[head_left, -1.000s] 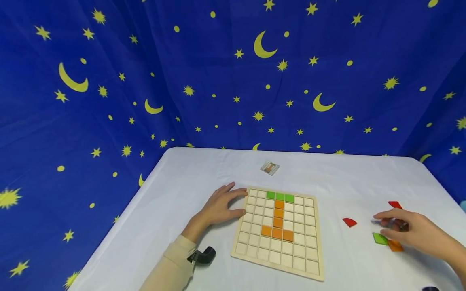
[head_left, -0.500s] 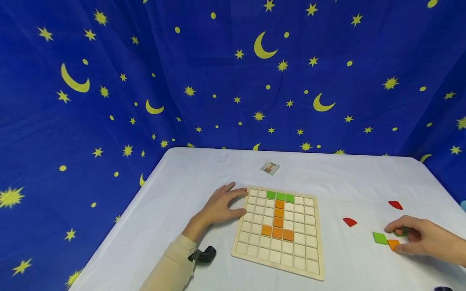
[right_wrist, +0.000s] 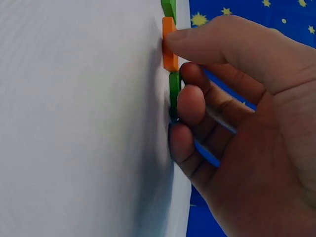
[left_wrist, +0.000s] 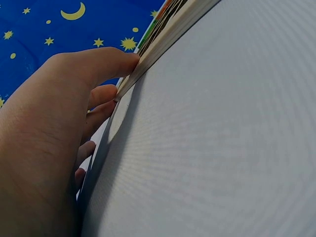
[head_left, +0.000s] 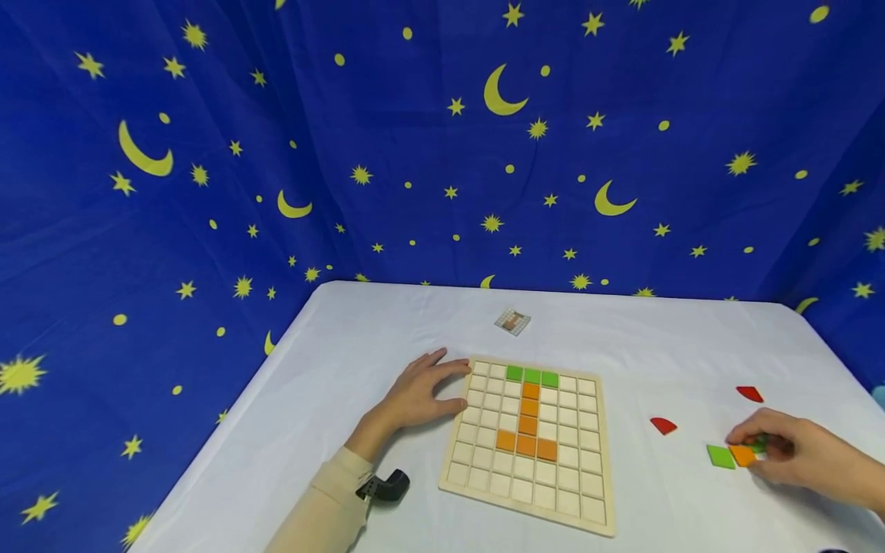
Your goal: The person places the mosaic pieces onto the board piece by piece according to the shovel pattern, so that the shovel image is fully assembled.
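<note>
My left hand [head_left: 416, 393] rests at the left edge of a square wooden grid board [head_left: 477, 486], its fingers spread and the thumb and index fingertips touching the frame. Three green tiles [head_left: 531, 375] lie along the board's far row, with several orange tiles [head_left: 528, 407] forming a stem and a foot below them. At the right, my right hand [head_left: 795, 453] pinches a loose orange tile [right_wrist: 170, 42] between thumb and index finger, low at the tablecloth. Its other fingers are curled over a dark green tile [right_wrist: 175, 96]. A light green tile [head_left: 720, 456] lies just left of the orange one.
Two red quarter-round pieces [head_left: 664, 425] lie between the board and beyond my right hand. A small pattern card [head_left: 512, 322] is on the white tablecloth [head_left: 387, 307] behind the board. A blue curtain [head_left: 415, 138] with stars and moons surrounds the table.
My right hand has drawn back from the far red piece and come down to the tiles. The orange tile has shifted slightly up and left. My left hand has stayed at the board.
</note>
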Tool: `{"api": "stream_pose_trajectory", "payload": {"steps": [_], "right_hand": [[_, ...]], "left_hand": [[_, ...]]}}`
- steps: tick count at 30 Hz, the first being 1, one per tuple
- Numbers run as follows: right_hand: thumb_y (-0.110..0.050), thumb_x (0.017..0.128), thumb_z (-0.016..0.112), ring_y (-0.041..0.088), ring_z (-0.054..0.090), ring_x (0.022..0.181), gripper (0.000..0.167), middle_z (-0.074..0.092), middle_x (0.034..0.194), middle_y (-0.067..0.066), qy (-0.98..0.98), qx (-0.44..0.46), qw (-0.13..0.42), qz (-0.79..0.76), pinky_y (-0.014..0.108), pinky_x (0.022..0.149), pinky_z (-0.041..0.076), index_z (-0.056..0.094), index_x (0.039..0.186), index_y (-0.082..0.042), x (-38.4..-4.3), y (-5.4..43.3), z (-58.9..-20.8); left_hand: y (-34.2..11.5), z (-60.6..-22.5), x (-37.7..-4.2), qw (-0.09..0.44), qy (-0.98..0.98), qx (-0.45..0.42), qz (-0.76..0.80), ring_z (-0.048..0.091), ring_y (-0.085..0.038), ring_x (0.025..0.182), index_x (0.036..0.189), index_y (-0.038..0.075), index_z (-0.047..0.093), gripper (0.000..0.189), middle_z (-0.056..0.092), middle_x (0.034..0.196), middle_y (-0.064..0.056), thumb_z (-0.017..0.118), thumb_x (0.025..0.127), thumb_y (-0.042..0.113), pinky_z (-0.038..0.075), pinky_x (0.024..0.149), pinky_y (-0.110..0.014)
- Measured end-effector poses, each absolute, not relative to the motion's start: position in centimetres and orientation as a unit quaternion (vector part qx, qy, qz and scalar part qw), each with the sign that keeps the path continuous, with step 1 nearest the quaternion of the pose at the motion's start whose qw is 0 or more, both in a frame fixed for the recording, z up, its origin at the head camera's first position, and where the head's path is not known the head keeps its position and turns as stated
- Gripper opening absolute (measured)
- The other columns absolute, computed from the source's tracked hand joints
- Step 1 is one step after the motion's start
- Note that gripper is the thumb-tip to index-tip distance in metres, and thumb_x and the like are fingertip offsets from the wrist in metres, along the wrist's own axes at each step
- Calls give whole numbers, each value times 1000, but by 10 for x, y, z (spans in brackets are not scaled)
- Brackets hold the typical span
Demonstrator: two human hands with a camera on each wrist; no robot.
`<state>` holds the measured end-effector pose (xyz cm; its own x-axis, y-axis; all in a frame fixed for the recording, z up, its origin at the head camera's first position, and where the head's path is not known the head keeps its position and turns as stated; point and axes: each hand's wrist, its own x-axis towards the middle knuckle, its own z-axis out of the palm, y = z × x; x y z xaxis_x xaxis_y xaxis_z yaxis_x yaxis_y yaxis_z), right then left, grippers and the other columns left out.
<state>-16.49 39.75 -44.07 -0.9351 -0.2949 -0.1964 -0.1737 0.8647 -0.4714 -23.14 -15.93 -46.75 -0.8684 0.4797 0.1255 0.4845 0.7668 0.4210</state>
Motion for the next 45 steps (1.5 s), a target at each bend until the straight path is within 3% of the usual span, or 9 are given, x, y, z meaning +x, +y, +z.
{"api": "stream_pose_trajectory", "payload": {"steps": [8,21,30,45], "right_hand": [[-15,73,82,6,41,70,33,55,95,-6,950,-169,102,-243,23,55,35,68,103,-19,-163,402,-446],[-15,75,80,6,44,72,30,58,100,-1,960,-126,95,-231,21,58,39,69,103,-17,-164,392,-441],[-24,78,80,7,45,71,32,60,94,-2,955,-134,84,-249,22,57,39,71,107,-13,-167,382,-442],[-29,79,80,9,47,73,25,61,90,-9,945,-171,31,-278,23,56,39,72,103,-22,-176,353,-435]], "left_hand": [[-160,-468,-231,8,-939,-257,-228,20,-23,143,138,32,53,61,41,146,16,61,84,61,17,111,-52],[-160,-468,-232,9,-939,-258,-226,20,-24,143,138,33,53,61,42,147,15,59,85,62,17,111,-52],[-160,-468,-232,7,-941,-254,-224,20,-23,143,138,34,52,60,41,146,16,61,84,60,18,111,-52],[-160,-469,-231,11,-940,-254,-226,20,-22,143,137,34,53,60,41,146,18,61,84,61,18,111,-50]]}}
